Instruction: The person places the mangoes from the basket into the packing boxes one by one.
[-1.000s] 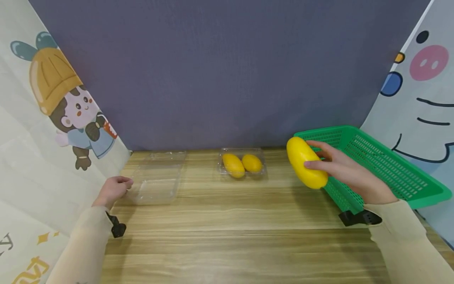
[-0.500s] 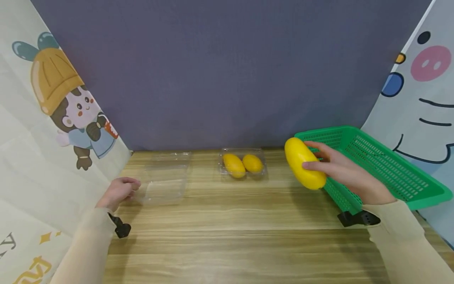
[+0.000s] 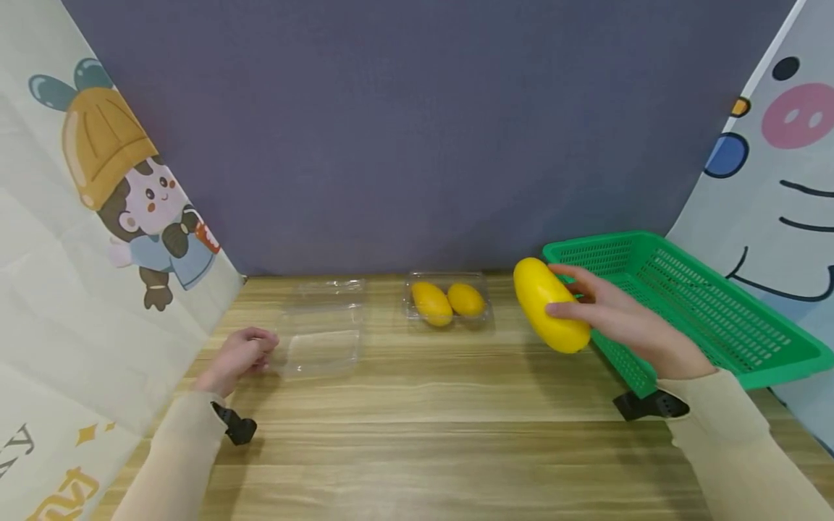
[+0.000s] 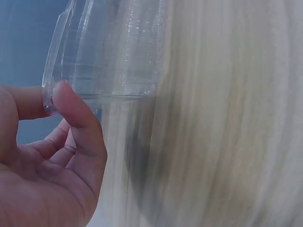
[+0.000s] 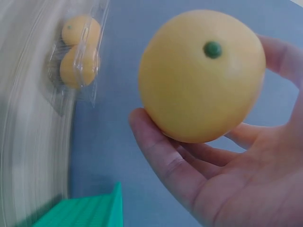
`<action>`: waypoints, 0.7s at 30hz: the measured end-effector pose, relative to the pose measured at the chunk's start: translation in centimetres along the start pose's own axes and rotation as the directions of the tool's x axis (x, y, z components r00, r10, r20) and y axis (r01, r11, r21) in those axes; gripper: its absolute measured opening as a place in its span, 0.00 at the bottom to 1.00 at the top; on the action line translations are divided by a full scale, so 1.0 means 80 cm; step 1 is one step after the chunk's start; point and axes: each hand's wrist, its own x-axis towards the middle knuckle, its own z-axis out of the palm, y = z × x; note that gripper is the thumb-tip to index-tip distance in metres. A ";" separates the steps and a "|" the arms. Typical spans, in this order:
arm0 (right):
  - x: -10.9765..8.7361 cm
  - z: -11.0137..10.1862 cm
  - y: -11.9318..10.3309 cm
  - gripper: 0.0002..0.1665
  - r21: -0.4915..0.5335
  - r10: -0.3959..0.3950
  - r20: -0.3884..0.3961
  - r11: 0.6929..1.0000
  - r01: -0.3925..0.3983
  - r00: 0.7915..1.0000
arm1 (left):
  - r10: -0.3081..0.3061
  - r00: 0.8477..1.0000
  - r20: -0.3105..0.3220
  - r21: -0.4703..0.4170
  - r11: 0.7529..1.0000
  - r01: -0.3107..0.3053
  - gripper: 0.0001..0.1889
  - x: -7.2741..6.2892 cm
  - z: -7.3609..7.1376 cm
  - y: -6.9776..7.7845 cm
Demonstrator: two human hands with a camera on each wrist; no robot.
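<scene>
In the left wrist view, my left hand pinches the rim of a clear plastic clamshell box between thumb and finger. The head view shows that box lifted at the left, nothing inside it, with my left hand at its near left corner. My right hand grips a large yellow mango from its right side, held up beside the basket. A small green stem spot shows on the mango's end in the right wrist view.
A second clear box at the back middle holds two smaller yellow fruits. To the right stands a green perforated basket, partly under my right arm. A dark panel rises behind the wooden table.
My left hand has moved to the right, carrying the clear box toward the middle. The right hand has shifted slightly left and down with the mango.
</scene>
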 end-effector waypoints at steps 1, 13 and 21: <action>0.000 0.001 -0.001 0.49 0.001 0.000 0.001 1.000 0.000 1.000 | 0.003 1.000 0.005 -0.014 1.000 -0.003 0.21 -0.001 0.001 0.000; 0.007 0.017 -0.013 0.48 0.048 -0.044 0.014 0.998 0.043 0.999 | 0.033 0.999 0.012 -0.076 0.997 -0.032 0.16 -0.012 0.023 -0.004; 0.012 0.027 -0.019 0.47 0.069 -0.085 0.022 0.994 0.083 0.996 | 0.038 0.998 0.048 -0.094 0.995 -0.033 0.18 -0.022 0.032 0.001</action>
